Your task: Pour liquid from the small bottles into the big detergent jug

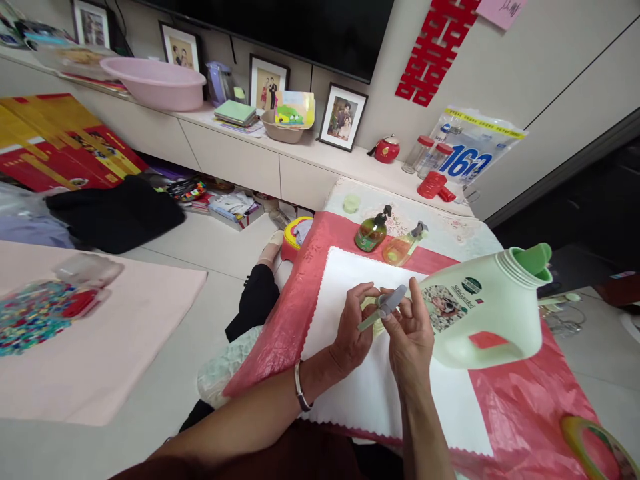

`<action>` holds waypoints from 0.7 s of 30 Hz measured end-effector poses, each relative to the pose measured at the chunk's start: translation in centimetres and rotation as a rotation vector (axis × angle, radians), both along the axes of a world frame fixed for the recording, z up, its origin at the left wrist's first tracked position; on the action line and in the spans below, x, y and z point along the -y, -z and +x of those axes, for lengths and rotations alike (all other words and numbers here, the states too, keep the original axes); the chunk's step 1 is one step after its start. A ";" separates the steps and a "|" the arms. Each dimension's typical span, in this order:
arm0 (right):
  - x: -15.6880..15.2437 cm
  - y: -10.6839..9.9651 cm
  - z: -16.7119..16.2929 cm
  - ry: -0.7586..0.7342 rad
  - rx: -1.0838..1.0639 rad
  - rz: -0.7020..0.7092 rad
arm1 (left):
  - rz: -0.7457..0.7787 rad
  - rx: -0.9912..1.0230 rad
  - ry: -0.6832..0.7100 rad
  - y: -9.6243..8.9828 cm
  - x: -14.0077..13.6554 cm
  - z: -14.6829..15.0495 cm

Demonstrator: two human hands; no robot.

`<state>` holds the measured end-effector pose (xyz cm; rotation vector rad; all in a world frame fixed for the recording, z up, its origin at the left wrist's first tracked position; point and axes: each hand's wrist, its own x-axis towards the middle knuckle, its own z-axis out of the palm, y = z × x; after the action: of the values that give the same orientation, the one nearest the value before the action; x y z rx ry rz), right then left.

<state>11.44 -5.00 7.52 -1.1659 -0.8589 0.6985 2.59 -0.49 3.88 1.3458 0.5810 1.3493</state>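
Just above the white mat, my left hand (354, 320) and my right hand (413, 330) come together around a small pump bottle. Its grey pump head (393, 301) points up between my fingers. Most of its pale yellowish body is hidden by my hands. My left fingers curl around one side, while my right thumb and fingers close on the other near the pump head. To the right of my hands, a large pale green jug (493, 313) with a green cap stands tilted in the view. Beyond them are a green pump bottle (371, 232) and an amber pump bottle (399, 250).
A white mat (340, 380) lies on the red table cover (280, 320). A tape roll (600, 443) is at the lower right. A pale green cup (351, 203) stands at the back. Left, a pink sheet (150, 320) bears colourful small pieces (35, 317).
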 end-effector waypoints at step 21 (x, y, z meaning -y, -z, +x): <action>0.2 -0.2 0.1 -0.051 -0.052 0.010 | 0.019 -0.005 -0.002 0.0 0.3 0.0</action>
<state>11.52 -5.22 7.68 -1.1159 -0.8502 0.7623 2.57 -0.77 3.91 1.3648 0.5743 1.3561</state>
